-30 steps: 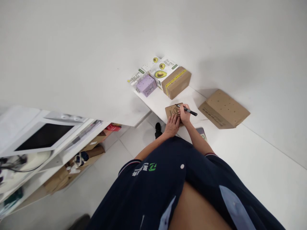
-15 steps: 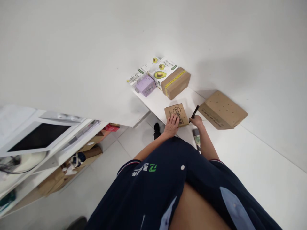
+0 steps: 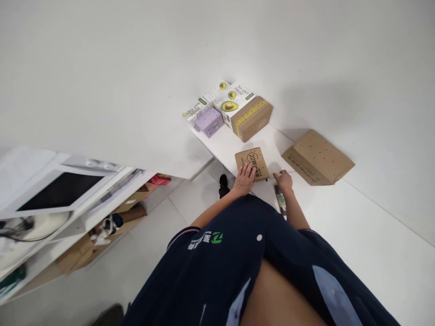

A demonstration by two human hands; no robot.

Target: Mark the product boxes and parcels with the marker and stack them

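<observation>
A small brown cardboard box [image 3: 249, 157] with black print, a circled "22" among it, lies on the white table. On its near part my left hand [image 3: 245, 179] rests, fingers stretched over the top. Just right of the box my right hand [image 3: 284, 181] is at the table, fingers apart, with nothing visible in it. A small dark tip [image 3: 266, 179] shows at the box's lower right corner; I cannot make out what it belongs to. A dark and green packet [image 3: 281, 201] lies beside my right forearm, partly hidden.
A larger brown carton [image 3: 319, 154] stands to the right. Behind are white avocado-printed boxes [image 3: 234, 102], a yellow-taped carton [image 3: 253, 120] and a lilac box [image 3: 210, 121]. To the left stands a shelf unit [image 3: 81, 222] with a dark-screened device [image 3: 61, 191].
The black pen that my right hand held upright beside the box is no longer in it. That hand has opened and moved slightly right and down. My left hand stays on the box.
</observation>
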